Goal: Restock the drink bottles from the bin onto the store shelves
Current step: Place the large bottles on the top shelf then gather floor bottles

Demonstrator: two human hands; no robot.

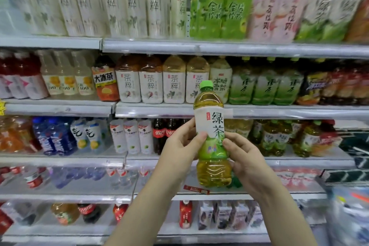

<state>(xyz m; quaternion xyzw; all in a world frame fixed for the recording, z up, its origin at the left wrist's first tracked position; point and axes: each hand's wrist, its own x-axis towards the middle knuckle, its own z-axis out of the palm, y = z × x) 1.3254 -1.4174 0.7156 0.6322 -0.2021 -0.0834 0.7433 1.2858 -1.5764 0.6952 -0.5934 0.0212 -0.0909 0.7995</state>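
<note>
The person held a green tea bottle (211, 124) upright in both hands, in front of the store shelves (199, 48) and touching none of them. The left grip (179, 147) was closed round the bottle's left side, with the thumb pressed on the front of the white label and the fingers curled behind. The right grip (246, 163) clasped the opposite side a little lower, its thumb on the green band of the label and its other fingers hidden behind the bottle. Above both grips the neck and the green cap (206, 84) stood free. Below them hung the yellow-green base, resting on nothing.

Just left of the left grip, on the shelf behind it, stood two cola bottles (164, 132). To the right of the right grip, on that same shelf, stood a row of small green tea bottles (276, 139) with similar labels. One shelf higher than the grips stood squat bottles with white labels (151, 86), and the held bottle's cap overlapped the last of them. On the top shelf, well above the grips, stood tall green bottles (219, 10). Low and to the right of the right grip lay something of clear plastic (349, 215), too blurred to make out.
</note>
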